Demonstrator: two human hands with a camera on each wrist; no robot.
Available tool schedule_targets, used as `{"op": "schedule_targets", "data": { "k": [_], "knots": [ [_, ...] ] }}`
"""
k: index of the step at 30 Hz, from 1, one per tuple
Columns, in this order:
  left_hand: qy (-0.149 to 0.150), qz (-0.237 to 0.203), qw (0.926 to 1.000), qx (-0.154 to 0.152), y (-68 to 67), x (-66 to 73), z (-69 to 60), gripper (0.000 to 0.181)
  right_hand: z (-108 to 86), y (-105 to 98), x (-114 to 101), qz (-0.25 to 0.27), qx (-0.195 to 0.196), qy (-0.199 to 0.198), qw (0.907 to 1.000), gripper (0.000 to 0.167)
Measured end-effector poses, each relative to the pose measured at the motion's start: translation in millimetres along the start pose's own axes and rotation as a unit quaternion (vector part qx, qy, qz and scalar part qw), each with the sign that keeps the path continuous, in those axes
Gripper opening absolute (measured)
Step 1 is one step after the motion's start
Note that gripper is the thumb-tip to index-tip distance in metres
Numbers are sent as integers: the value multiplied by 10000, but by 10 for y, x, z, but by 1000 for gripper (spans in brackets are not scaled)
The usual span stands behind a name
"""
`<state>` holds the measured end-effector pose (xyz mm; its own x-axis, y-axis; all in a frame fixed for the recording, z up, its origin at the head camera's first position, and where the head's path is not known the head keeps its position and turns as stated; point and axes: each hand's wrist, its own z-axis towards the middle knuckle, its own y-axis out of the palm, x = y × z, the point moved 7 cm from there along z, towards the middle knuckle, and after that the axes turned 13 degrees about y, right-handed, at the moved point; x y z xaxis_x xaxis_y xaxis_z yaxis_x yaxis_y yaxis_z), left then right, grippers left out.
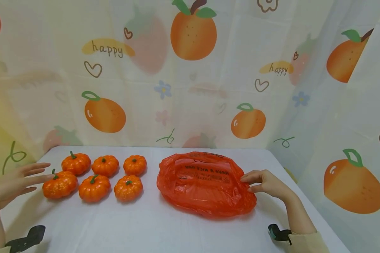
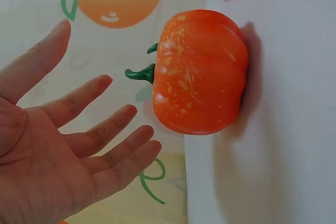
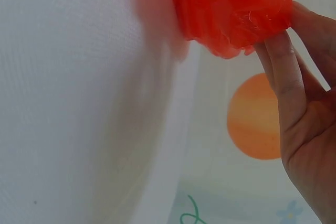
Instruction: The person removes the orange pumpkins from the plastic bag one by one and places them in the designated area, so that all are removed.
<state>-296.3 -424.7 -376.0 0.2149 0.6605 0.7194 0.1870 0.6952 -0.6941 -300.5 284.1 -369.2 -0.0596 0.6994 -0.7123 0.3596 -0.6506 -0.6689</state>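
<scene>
A red plastic bag (image 1: pixel 206 182) with dark printed lettering, the words reversed, lies spread on the right half of the table. At its right edge my right hand (image 1: pixel 266 182) pinches the film between thumb and fingers; the right wrist view shows the bag's rim (image 3: pixel 247 30) at the fingertips. My left hand (image 1: pixel 19 181) hovers with fingers spread beside the front-left pumpkin (image 1: pixel 60 184), holding nothing. In the left wrist view that pumpkin (image 2: pixel 202 72), orange with yellow flecks and a green stem, stands apart from the fingers.
Several small orange pumpkins, among them a back-left one (image 1: pixel 76 163) and a front-right one (image 1: pixel 128 188), sit in two rows on the left of the white table (image 1: pixel 139 228). Behind and to the right hangs a fruit-printed curtain (image 1: pixel 190 91).
</scene>
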Motion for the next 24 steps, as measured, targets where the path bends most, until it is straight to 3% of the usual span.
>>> {"op": "schedule_targets", "data": {
  "k": [3,11,17,24],
  "knots": [
    [24,297,9996,19,11,90,14,77,-3,-8,-2,34,-13,38,10000,34],
    [227,639,9976,138,34,255,42,74,-10,-42,-13,93,6,98,9999,32],
    [145,462,9988,-5,168,636,56,76,-32,-124,-19,-118,173,166,9996,31],
    [730,574,9951,337,372,1099,165,74,-58,-311,-142,-715,1162,312,9902,27]
  ]
}}
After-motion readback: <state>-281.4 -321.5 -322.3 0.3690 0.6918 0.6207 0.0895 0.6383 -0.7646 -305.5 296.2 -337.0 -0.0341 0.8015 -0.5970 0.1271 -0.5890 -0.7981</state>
